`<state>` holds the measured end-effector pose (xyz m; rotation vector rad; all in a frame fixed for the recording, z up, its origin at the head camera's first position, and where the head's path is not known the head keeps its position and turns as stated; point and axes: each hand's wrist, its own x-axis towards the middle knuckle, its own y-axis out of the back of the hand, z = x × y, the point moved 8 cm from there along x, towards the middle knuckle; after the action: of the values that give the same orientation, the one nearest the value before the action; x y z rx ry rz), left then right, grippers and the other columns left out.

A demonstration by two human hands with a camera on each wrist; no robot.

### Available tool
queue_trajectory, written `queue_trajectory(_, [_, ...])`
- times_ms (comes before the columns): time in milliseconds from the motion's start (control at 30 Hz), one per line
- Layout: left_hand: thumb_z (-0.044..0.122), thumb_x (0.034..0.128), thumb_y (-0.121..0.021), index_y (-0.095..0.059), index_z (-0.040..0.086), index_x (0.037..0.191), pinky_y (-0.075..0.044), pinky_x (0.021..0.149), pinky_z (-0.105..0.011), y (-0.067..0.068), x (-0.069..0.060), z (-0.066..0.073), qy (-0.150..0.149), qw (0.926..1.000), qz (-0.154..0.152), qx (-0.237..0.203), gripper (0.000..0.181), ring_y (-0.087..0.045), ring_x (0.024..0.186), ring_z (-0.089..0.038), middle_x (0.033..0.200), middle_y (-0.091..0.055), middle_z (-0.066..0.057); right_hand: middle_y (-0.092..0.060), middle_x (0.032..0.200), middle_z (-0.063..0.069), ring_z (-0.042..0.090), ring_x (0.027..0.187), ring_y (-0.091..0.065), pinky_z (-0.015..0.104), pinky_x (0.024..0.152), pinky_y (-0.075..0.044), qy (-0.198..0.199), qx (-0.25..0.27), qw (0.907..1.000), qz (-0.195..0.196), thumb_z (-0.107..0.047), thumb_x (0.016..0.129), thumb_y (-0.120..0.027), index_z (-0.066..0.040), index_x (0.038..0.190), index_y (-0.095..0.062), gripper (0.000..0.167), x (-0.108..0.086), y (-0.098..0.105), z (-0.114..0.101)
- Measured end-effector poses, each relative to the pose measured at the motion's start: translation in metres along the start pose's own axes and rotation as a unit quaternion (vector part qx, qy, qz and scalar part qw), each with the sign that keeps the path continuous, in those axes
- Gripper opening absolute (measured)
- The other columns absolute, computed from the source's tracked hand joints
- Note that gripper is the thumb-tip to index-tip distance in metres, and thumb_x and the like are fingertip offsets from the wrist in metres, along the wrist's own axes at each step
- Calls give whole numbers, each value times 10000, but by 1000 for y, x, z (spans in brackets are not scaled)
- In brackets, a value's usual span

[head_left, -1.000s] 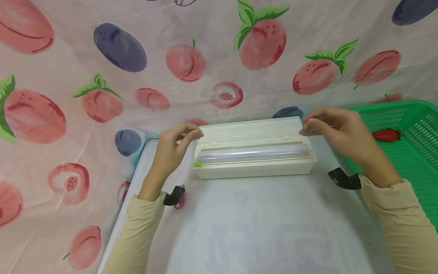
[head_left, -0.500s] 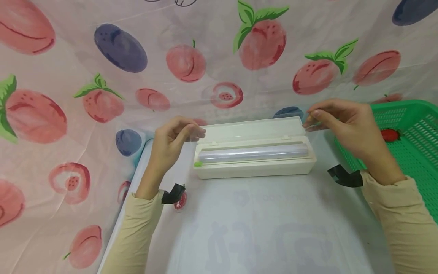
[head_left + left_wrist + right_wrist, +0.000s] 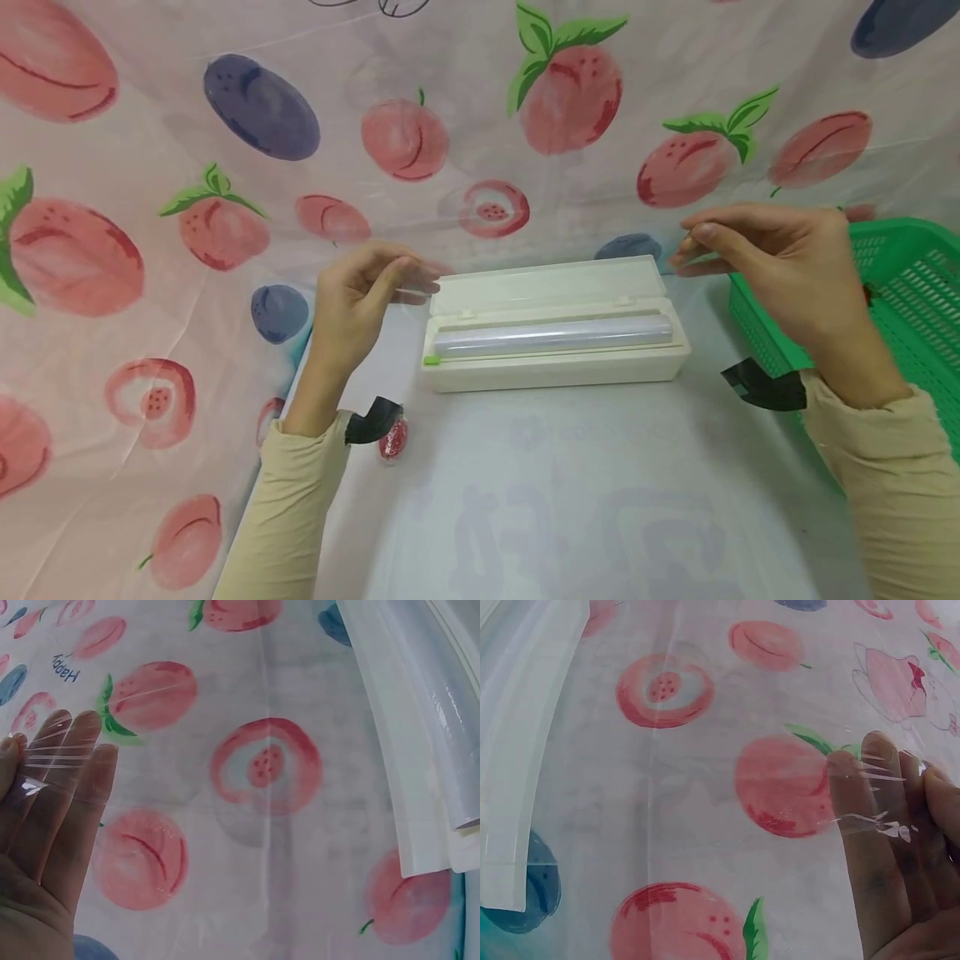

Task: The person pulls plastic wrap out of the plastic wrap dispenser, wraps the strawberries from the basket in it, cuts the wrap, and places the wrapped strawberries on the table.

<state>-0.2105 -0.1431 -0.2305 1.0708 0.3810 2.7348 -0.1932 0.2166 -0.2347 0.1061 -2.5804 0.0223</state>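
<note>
A clear plastic film [image 3: 45, 759] is pinched between thumb and fingers of the left hand [image 3: 348, 312], creased across the fingertips. The right hand [image 3: 798, 271] pinches the opposite side of the film [image 3: 881, 819], which lies over its fingers [image 3: 870, 847]. Between the hands the film is nearly invisible in the head view. Both hands are raised, one beyond each end of a long white box [image 3: 555, 372]. Its lid [image 3: 551, 285] stands up at the back, and a roll of film [image 3: 555, 335] lies inside. A small green piece [image 3: 432, 360] sits at the box's left front.
A green basket [image 3: 772, 333] stands at the right, partly behind the right arm, with a bit of something red visible inside. One small red wrapped item [image 3: 392, 440] lies on the white table [image 3: 600, 483] near the left wrist. A fruit-patterned sheet [image 3: 450, 50] hangs behind and at left.
The hands have moved farther apart, the left one leftward and the right one rightward and slightly up, both still pinching the film. The right hand now hides most of the red thing in the basket.
</note>
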Motion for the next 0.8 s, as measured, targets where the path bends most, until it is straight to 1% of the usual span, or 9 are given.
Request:
queue_trajectory(100, [-69,943,-595,-659,-110,976,-611,659,-362,1,0,4,-24,10000,17,-42,83,-747,793,-165,940,-771,7,-739,859,143,205,764,-728,266,736,-593,16,57,10000,16,125,896,-626,197,1072,-653,192,0,0,-3])
queue_trajectory(200, [-82,940,-593,-655,-117,973,-610,645,-377,0,-1,8,-72,9999,-31,-109,78,-746,789,-175,932,-769,-32,-736,869,149,213,780,-721,272,726,-596,22,158,9999,4,137,894,-619,198,1075,-650,193,-1,0,-5])
queue_trajectory(367, [-101,931,-593,-650,-123,961,-609,639,-371,1,-4,15,-120,9997,-55,-182,68,-743,787,-180,929,-765,-30,-737,888,144,210,797,-715,258,736,-593,24,2,10000,14,137,895,-619,196,1084,-648,200,-3,0,-7])
queue_trajectory(467, [-115,925,-592,-657,-115,954,-610,648,-354,0,-7,22,-274,9995,-46,-175,71,-741,786,-176,914,-757,-97,-733,891,164,225,798,-713,273,743,-596,50,58,10000,-12,139,898,-613,207,1081,-641,198,-5,0,-10])
queue_trajectory(567, [-114,919,-602,-664,-112,963,-610,661,-351,-2,-11,33,-511,9985,-150,-88,76,-740,789,-179,885,-739,-174,-726,879,186,243,786,-714,309,734,-601,57,171,9998,8,142,899,-609,222,1075,-631,195,-7,0,-12])
queue_trajectory(600, [-112,918,-605,-665,-111,968,-610,665,-353,-3,-12,37,-580,9981,-192,-46,78,-739,790,-178,883,-739,-169,-722,873,196,250,781,-713,317,728,-602,69,282,9996,-5,151,897,-605,235,1072,-621,195,-8,1,-13])
queue_trajectory(667, [-110,914,-612,-664,-116,968,-610,670,-351,-3,-13,41,-629,9978,-216,-10,76,-739,793,-172,885,-744,-149,-723,862,192,247,765,-713,319,715,-603,55,238,9997,13,150,899,-602,237,1071,-620,193,-10,3,-15])
queue_trajectory(733, [-115,910,-616,-661,-120,968,-610,675,-341,-2,-14,43,-577,9982,-188,-21,74,-739,794,-162,896,-751,-102,-722,854,184,239,747,-715,304,697,-603,5,151,9999,-7,144,902,-603,231,1066,-625,187,-12,4,-15])
queue_trajectory(800, [-130,902,-615,-654,-128,958,-610,673,-339,1,-15,44,-518,9985,-145,-70,68,-739,790,-162,902,-751,-75,-725,854,168,225,728,-716,279,685,-602,-72,-69,9999,-71,133,908,-602,214,1065,-637,180,-14,5,-16])
